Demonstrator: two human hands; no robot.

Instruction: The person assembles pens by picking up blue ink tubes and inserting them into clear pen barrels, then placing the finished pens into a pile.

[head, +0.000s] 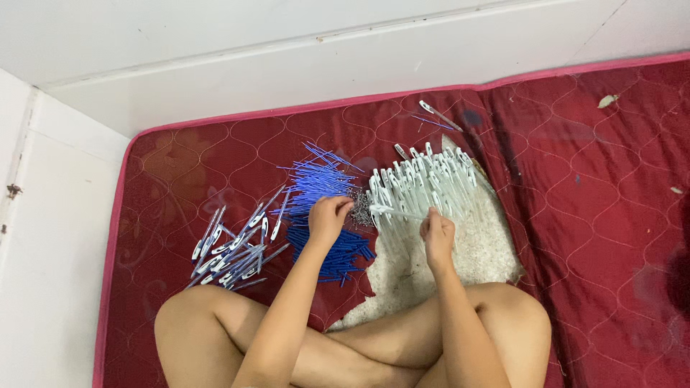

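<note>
I sit cross-legged on a dark red quilted mattress [215, 158]. My right hand [438, 233] holds a white pen barrel [397, 211] that points left, just in front of a heap of white pen barrels [424, 183]. My left hand [329, 215] reaches down with fingers bunched at a small pile of tiny grey metal parts [357, 207]. Thin blue refills [316, 179] lie fanned behind that hand. Dark blue pen parts [345, 255] are stacked beneath its wrist.
A pile of assembled blue-and-white pens [233, 251] lies left of my knee. A white fuzzy cloth [481, 251] sits under the white barrels. A white wall [287, 65] borders the mattress at the back and left. Two stray pens [435, 113] lie farther back.
</note>
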